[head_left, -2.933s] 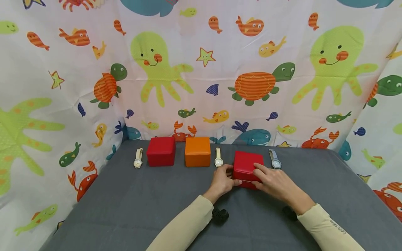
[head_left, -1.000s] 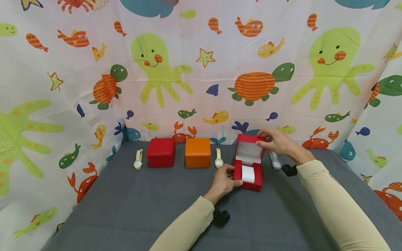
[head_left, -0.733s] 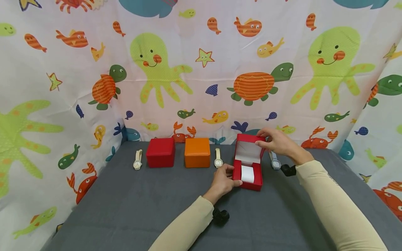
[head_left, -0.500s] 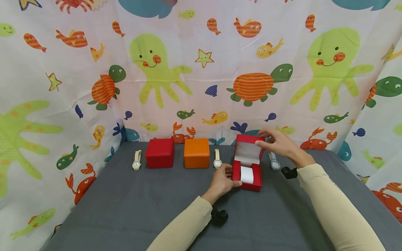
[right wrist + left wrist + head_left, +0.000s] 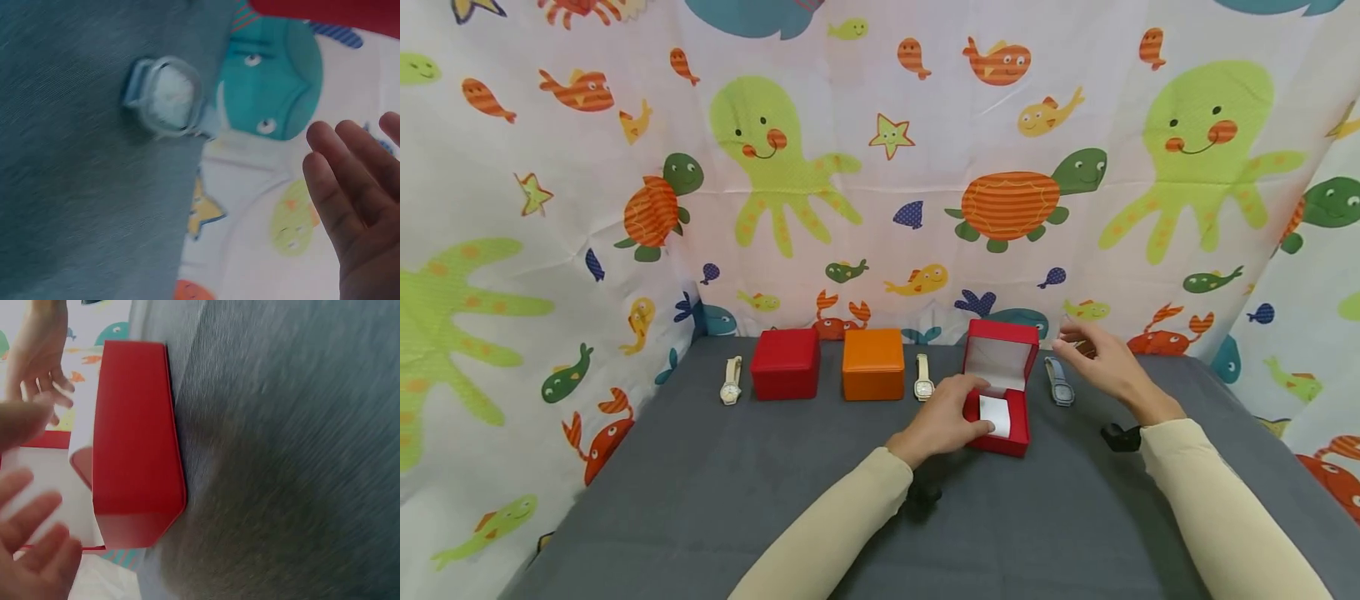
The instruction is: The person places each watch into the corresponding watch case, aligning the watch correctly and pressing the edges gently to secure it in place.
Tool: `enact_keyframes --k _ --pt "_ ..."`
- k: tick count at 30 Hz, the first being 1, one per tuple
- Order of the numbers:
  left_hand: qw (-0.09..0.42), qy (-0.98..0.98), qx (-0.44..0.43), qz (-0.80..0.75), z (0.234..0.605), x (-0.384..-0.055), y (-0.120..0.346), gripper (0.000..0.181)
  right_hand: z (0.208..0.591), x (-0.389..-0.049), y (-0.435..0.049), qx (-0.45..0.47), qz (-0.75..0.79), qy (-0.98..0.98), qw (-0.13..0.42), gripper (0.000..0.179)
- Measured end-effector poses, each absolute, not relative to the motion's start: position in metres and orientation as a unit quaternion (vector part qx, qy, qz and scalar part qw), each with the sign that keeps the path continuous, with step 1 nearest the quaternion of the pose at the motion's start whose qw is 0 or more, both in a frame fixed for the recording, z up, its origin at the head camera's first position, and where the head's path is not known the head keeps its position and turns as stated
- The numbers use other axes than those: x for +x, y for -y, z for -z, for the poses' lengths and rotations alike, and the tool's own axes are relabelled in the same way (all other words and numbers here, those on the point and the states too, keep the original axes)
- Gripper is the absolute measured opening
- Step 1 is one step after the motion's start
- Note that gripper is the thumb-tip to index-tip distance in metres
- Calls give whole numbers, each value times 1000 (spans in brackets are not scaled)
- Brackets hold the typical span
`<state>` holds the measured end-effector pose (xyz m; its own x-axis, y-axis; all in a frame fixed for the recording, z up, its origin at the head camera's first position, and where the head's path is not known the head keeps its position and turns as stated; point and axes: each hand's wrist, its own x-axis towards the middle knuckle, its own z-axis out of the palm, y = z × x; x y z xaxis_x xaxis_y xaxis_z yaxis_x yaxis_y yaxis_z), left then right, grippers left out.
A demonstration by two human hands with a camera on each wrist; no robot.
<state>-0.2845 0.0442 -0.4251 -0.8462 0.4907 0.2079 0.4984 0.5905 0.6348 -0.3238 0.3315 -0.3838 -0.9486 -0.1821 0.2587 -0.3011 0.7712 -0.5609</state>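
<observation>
A red watch box [image 5: 1017, 421] stands on the grey cloth with its lid [image 5: 1009, 332] raised, a white cushion [image 5: 996, 414] seated inside. My left hand [image 5: 943, 419] hovers over the box's left side, thumb and fingers apart around the cushion. In the left wrist view the spread fingers [image 5: 37, 519] show in front of the red box wall [image 5: 134, 431]; whether they touch the cushion cannot be seen. Right of the lid, my right hand [image 5: 1105, 365] is in the air, holding nothing. Below it lies a blue-strapped watch [image 5: 1060, 385], whose dial [image 5: 172, 97] shows in the right wrist view.
Further left stand a closed orange box [image 5: 872, 367] and a closed red box [image 5: 786, 367]. A cream-strapped watch [image 5: 923, 379] lies beside the orange box, another cream watch [image 5: 731, 382] at the far left. A patterned curtain [image 5: 895, 208] hangs behind the table.
The box lid was raised by my right hand, which has since let go and moved right. My left hand has let go of the box's left side and shifted over the cushion.
</observation>
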Motion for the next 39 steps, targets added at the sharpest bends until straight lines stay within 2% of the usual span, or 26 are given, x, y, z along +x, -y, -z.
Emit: enact_keyframes --k 6,26,31,39 --pt "-18 886 -344 310 422 -294 -55 56 405 -325 -349 116 -268 953 80 62" --pt "-125 901 -350 222 414 -317 -57 64 437 -336 -350 81 -226 971 5 70" --pt "-143 905 -341 209 407 -318 -58 66 438 -337 -350 79 -224 971 -6 67" --pt "-144 910 -331 204 406 -318 -59 64 438 -337 -350 89 -239 967 -8 58"
